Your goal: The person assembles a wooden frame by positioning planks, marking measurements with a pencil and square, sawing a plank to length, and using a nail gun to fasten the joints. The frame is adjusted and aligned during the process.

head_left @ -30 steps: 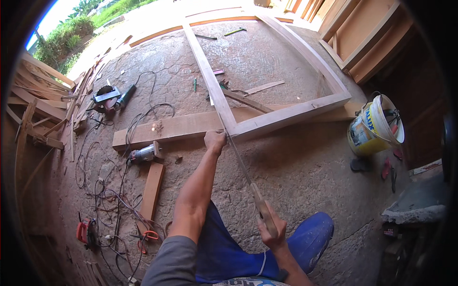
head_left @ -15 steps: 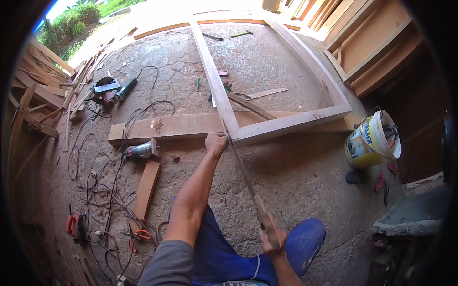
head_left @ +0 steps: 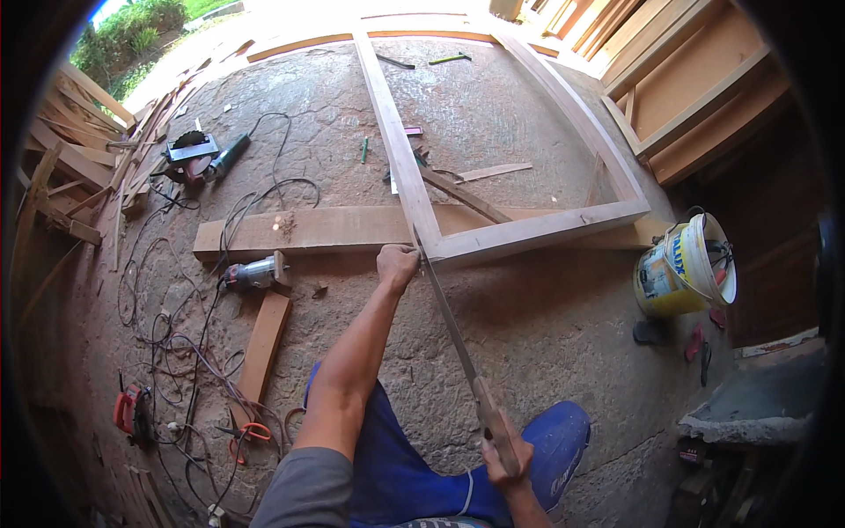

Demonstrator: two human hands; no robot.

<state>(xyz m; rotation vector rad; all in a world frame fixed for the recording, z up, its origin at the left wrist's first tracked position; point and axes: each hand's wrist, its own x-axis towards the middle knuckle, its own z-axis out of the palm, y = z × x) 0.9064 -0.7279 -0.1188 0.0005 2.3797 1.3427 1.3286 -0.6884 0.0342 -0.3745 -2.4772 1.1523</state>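
Observation:
My right hand [head_left: 508, 456] is wrapped round the wooden handle of a handsaw [head_left: 453, 330]. Its long blade slants forward to the near corner of a pale wooden frame [head_left: 393, 132]. At that corner my left hand [head_left: 398, 267] is closed against the frame's end, just left of the blade; its fingertips are hidden. The frame's near end lies over a thick plank [head_left: 308, 229] on the ground.
Left of me lie a router [head_left: 253, 274], a circular saw [head_left: 192, 154], a red power tool [head_left: 132, 409], orange-handled scissors [head_left: 253, 431] and tangled cords. A tool bucket [head_left: 673, 268] stands at right. Wood scraps [head_left: 88, 158] are piled far left.
The saw handle and my right hand have shifted slightly back toward me. My left hand stays at the frame corner. The whole view has moved a little.

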